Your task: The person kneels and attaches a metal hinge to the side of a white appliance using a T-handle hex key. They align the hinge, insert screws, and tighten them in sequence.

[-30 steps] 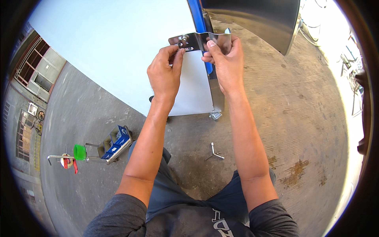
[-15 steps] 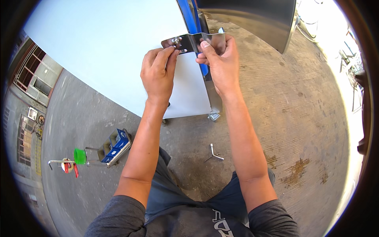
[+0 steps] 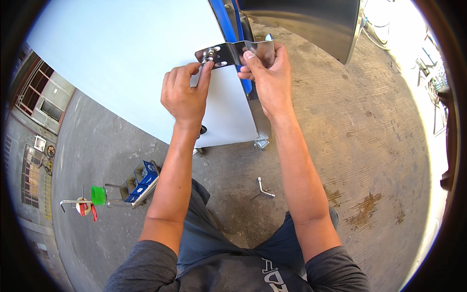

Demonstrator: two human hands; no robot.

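Observation:
My right hand [image 3: 273, 82] grips a shiny bent metal bracket [image 3: 237, 51], thumb on its face and fingers behind. The bracket lies across the blue edge strip [image 3: 223, 22] of a large white panel [image 3: 121, 68]. Between the thumb and fingertips of my left hand [image 3: 184, 97] is a small silver bolt [image 3: 204, 61], at the bracket's slotted left end. Just above it, another bolt [image 3: 211, 51] sits in one of the slots. The fingertips partly cover the pinched bolt, so how deep it sits cannot be seen.
On the concrete floor below lies a three-armed wrench [image 3: 262, 188]. To the left stands a rack of blue bins [image 3: 141, 187] with small hardware, beside a green cup [image 3: 98, 195] and a tape roll [image 3: 83, 207]. A dark metal panel [image 3: 311, 24] rises at upper right.
My left hand has shifted slightly left and its fingers have spread, uncovering more of the bolts. The bracket and my right hand have shifted slightly left in view.

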